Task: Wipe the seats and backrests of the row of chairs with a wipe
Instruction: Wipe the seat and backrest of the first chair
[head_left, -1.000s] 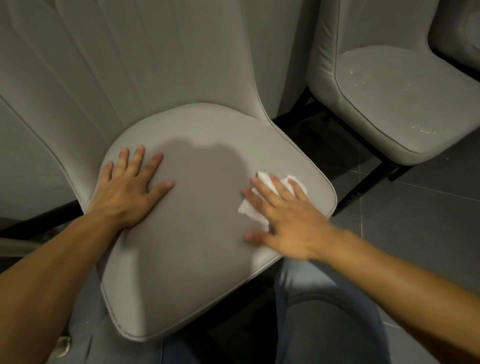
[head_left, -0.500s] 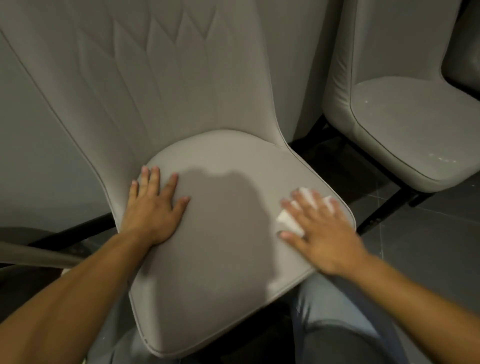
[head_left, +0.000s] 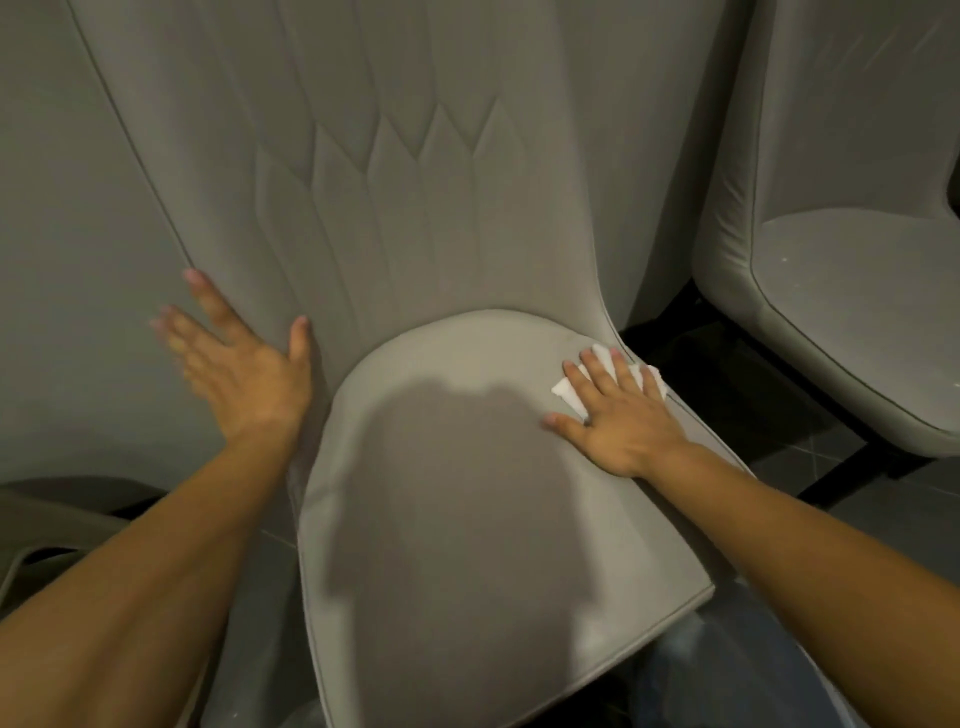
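Right now the right hand (head_left: 621, 415) presses the wipe (head_left: 571, 393) flat-fingered at the seat's (head_left: 467, 519) three-o'clock edge, where it may slip off. The left hand (head_left: 236, 364), fingers spread, touches the backrest (head_left: 415, 182) at nine o'clock and holds nothing.

Grey chair (head_left: 467, 519); white wipe (head_left: 569, 392)

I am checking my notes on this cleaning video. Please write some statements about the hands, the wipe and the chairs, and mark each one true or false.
1. The right hand presses the wipe flat on the seat. True.
2. The wipe lies near the seat's left edge. False: it is at the right rear edge.
3. The left hand grips the wipe. False: it is open, with nothing in it, by the backrest.
4. The next chair has pale specks on its seat. True.
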